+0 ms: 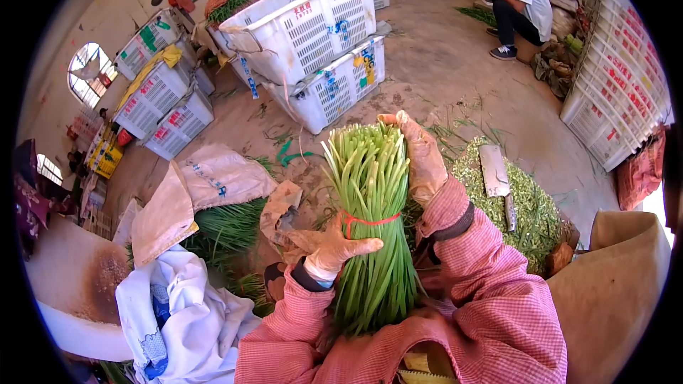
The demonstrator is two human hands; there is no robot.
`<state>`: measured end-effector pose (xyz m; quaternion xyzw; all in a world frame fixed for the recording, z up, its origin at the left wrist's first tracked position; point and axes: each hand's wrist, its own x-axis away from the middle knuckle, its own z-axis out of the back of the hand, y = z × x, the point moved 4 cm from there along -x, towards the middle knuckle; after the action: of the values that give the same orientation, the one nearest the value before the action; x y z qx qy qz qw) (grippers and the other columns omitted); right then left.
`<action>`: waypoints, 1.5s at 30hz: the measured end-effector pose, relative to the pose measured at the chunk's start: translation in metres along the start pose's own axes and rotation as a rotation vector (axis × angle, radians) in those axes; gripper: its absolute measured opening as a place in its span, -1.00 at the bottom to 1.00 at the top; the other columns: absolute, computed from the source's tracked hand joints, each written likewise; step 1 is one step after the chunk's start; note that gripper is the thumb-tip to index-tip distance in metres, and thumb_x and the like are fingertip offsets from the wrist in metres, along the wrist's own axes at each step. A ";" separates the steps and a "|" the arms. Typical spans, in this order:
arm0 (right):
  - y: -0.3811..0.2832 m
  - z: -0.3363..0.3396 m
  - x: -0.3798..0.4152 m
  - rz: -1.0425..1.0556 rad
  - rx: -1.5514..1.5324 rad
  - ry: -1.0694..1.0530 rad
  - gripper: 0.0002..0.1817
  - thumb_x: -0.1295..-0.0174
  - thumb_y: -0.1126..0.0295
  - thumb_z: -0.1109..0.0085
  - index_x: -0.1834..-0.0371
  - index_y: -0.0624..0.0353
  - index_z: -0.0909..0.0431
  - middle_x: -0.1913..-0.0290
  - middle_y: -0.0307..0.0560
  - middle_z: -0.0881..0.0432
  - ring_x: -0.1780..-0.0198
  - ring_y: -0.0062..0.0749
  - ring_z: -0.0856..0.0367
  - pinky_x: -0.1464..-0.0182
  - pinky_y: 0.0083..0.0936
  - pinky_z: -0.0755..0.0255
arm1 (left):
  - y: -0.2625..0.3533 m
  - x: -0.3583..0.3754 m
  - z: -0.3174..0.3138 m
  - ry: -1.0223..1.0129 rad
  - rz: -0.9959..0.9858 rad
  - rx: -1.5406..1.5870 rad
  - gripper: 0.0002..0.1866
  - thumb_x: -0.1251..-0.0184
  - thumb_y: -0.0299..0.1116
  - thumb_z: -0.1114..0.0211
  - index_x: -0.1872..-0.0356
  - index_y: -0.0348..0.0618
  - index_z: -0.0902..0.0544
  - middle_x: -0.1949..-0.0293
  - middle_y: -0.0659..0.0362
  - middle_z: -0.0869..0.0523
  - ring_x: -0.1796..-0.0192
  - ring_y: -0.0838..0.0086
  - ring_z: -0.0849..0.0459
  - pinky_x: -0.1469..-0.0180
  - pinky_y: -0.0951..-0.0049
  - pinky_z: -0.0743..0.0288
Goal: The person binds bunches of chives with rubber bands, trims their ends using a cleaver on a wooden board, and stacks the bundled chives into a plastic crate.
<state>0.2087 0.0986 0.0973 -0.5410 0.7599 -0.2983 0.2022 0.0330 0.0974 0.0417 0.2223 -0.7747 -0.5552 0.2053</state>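
A thick bundle of garlic chives (370, 242) stands upright in front of me, its pale cut ends on top and its leaves hanging down. A red band (371, 219) circles its middle. My left hand (333, 250), in a thin glove, grips the bundle's left side at the band, thumb across the front. Gloved too, my right hand (421, 160) holds the upper right side, with fingertips bent over the cut ends. To the right, a cleaver (496, 179) lies on a heap of chopped green trimmings (537, 206).
Stacked white crates (313, 35) stand ahead, with more crates (167, 92) at left and a leaning stack (615, 78) at right. Loose chives (228, 231) lie under a sack (206, 185) at left. A person (523, 7) squats at the back right.
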 end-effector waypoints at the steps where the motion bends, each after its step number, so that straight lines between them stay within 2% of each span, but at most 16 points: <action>1: -0.005 0.003 -0.004 -0.022 -0.092 -0.033 -0.69 -0.30 0.22 0.05 0.07 0.22 -0.46 0.30 -0.15 -0.61 0.21 -0.45 -0.56 0.17 -0.49 -0.49 | 0.017 -0.004 -0.002 0.017 -0.052 -0.141 -0.19 0.23 -0.41 -0.51 -0.16 -0.20 -0.32 -0.03 0.19 -0.50 -0.07 0.44 -0.45 -0.18 0.38 -0.27; 5: -0.045 0.034 -0.006 0.237 0.060 0.032 -0.53 -0.30 0.06 0.09 -0.04 0.26 -0.37 0.10 -0.01 -0.56 0.07 -0.34 -0.50 -0.06 -0.42 -0.36 | 0.053 -0.023 0.009 0.117 -0.181 -0.581 -0.18 0.34 -0.36 -0.56 -0.11 -0.24 -0.38 0.03 0.14 -0.56 -0.02 0.45 -0.50 -0.14 0.41 -0.32; 10: -0.053 0.085 0.021 0.241 0.111 0.096 -0.39 -0.27 0.01 0.06 -0.25 0.21 -0.16 -0.11 0.01 -0.41 -0.05 -0.30 -0.42 -0.10 -0.41 -0.34 | 0.077 -0.042 0.016 0.250 -0.372 -0.988 -0.16 0.38 -0.39 -0.54 -0.12 -0.22 -0.38 0.03 0.09 -0.58 -0.01 0.38 -0.55 -0.11 0.41 -0.37; 14: 0.006 0.091 0.054 0.030 0.344 -0.054 -0.07 -0.02 0.36 -0.32 -0.37 0.17 0.13 -0.32 0.05 -0.15 -0.26 -0.22 -0.24 -0.24 -0.37 -0.21 | 0.078 -0.050 0.009 0.306 -0.483 -1.138 -0.16 0.43 -0.38 -0.54 -0.09 -0.22 -0.40 0.04 0.04 -0.58 0.01 0.28 -0.56 -0.07 0.38 -0.40; 18: 0.055 0.068 0.063 0.161 0.626 -0.210 0.24 0.23 0.34 -0.51 -0.41 0.14 0.31 -0.40 0.03 0.05 -0.41 -0.31 0.08 -0.37 -0.32 0.09 | 0.075 -0.043 -0.004 0.302 -0.531 -1.120 -0.17 0.46 -0.36 -0.54 -0.07 -0.21 -0.40 0.12 0.05 -0.59 0.05 0.20 -0.55 -0.02 0.28 -0.39; 22: 0.015 0.039 0.064 -0.010 -0.245 -0.331 0.17 0.21 -0.12 -0.39 -0.40 0.06 0.16 -0.38 -0.05 -0.01 -0.37 -0.30 -0.04 -0.36 -0.26 0.00 | 0.076 -0.016 -0.012 0.294 -0.605 -1.356 -0.16 0.49 -0.33 -0.55 -0.06 -0.18 -0.41 0.19 0.08 -0.60 0.18 0.20 -0.54 -0.02 0.23 -0.34; 24: -0.016 0.038 0.065 0.113 -0.338 -0.384 0.16 0.21 -0.23 -0.31 -0.40 0.04 0.13 -0.38 -0.04 -0.01 -0.37 -0.28 -0.05 -0.34 -0.23 -0.05 | 0.084 -0.006 -0.020 0.236 -0.616 -1.340 -0.15 0.48 -0.31 -0.54 -0.07 -0.16 -0.42 0.22 0.10 -0.60 0.20 0.23 -0.54 -0.02 0.23 -0.32; 26: -0.025 0.049 0.065 0.177 -0.229 -0.350 0.14 0.17 -0.24 -0.28 -0.40 0.03 0.13 -0.37 -0.04 -0.02 -0.36 -0.28 -0.07 -0.34 -0.28 -0.04 | 0.083 0.004 -0.029 0.182 -0.603 -1.487 -0.15 0.49 -0.33 -0.54 -0.08 -0.15 -0.41 0.25 0.12 -0.59 0.19 0.23 -0.54 0.00 0.22 -0.31; 28: -0.036 0.043 0.079 0.216 0.274 -0.335 -0.01 0.05 -0.16 -0.24 -0.38 0.05 0.01 -0.36 -0.03 -0.03 -0.36 -0.31 -0.06 -0.33 -0.35 -0.03 | 0.070 0.009 -0.033 0.127 -0.567 -1.499 -0.15 0.45 -0.26 -0.53 -0.09 -0.13 -0.41 0.23 0.11 -0.58 0.18 0.23 -0.54 0.04 0.23 -0.31; 30: -0.023 0.066 0.082 0.238 0.651 -0.141 -0.67 -0.25 0.22 -0.05 0.04 0.21 -0.50 0.11 -0.07 -0.52 0.01 -0.50 -0.43 -0.04 -0.54 -0.29 | 0.049 0.012 -0.045 0.000 -0.339 -1.643 -0.10 0.49 -0.25 -0.55 -0.10 -0.16 -0.39 0.17 0.06 -0.58 0.11 0.16 -0.54 0.02 0.26 -0.35; 32: -0.001 0.107 0.090 0.165 0.693 0.257 -0.73 -0.30 0.26 0.01 0.31 0.25 -0.55 0.47 -0.16 -0.53 0.36 -0.54 -0.49 0.27 -0.59 -0.36 | 0.018 0.014 -0.046 -0.056 -0.238 -1.594 -0.13 0.44 -0.17 -0.53 -0.09 -0.15 -0.40 0.19 0.05 -0.57 0.14 0.15 -0.54 0.03 0.25 -0.36; 36: 0.030 0.185 0.110 0.192 0.965 0.616 -0.65 -0.31 0.18 0.04 0.49 0.21 -0.52 0.70 -0.18 -0.42 0.69 -0.54 -0.35 0.59 -0.53 -0.25 | -0.048 0.021 -0.052 -0.106 -0.117 -1.683 -0.17 0.33 -0.02 -0.47 -0.08 -0.15 -0.40 0.18 -0.01 -0.55 0.15 0.12 -0.52 0.07 0.22 -0.37; 38: 0.027 0.235 0.125 0.122 1.067 0.788 -0.64 -0.30 0.15 0.04 0.50 0.17 -0.55 0.73 -0.13 -0.43 0.64 -0.50 -0.44 0.53 -0.54 -0.32 | -0.065 0.023 -0.053 0.028 -0.084 -1.708 -0.15 0.32 0.01 -0.46 -0.10 -0.14 -0.38 0.18 -0.02 -0.54 0.14 0.11 -0.51 0.08 0.20 -0.36; 41: -0.015 0.270 0.147 -0.068 1.570 0.866 -0.69 -0.21 0.19 -0.10 0.11 0.17 -0.50 0.45 -0.02 -0.58 0.45 -0.43 -0.53 0.33 -0.54 -0.45 | -0.073 0.031 -0.059 0.098 -0.065 -1.707 -0.12 0.32 0.02 -0.46 -0.13 -0.13 -0.34 0.20 0.00 -0.51 0.13 0.11 -0.47 0.07 0.17 -0.33; 44: -0.079 0.208 0.150 0.216 1.864 0.812 -0.50 -0.23 0.27 -0.08 -0.23 0.15 -0.27 0.10 0.04 -0.53 0.12 -0.41 -0.51 0.02 -0.58 -0.39 | -0.076 0.032 -0.062 0.139 -0.077 -1.739 -0.13 0.32 0.00 -0.45 -0.13 -0.14 -0.33 0.21 0.02 -0.47 0.14 0.12 -0.42 0.09 0.15 -0.30; 45: -0.089 0.189 0.153 0.470 1.641 0.781 -0.53 -0.23 0.32 -0.08 -0.21 0.17 -0.30 0.04 0.00 -0.51 0.05 -0.42 -0.49 -0.03 -0.58 -0.36 | -0.076 0.031 -0.063 0.147 -0.099 -1.742 -0.13 0.32 -0.01 -0.46 -0.13 -0.14 -0.33 0.21 0.02 -0.47 0.14 0.12 -0.42 0.08 0.15 -0.30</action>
<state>0.3389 -0.1114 0.0191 0.0766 0.4157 -0.8530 0.3062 0.0522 0.0096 -0.0091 0.0549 -0.0494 -0.9420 0.3272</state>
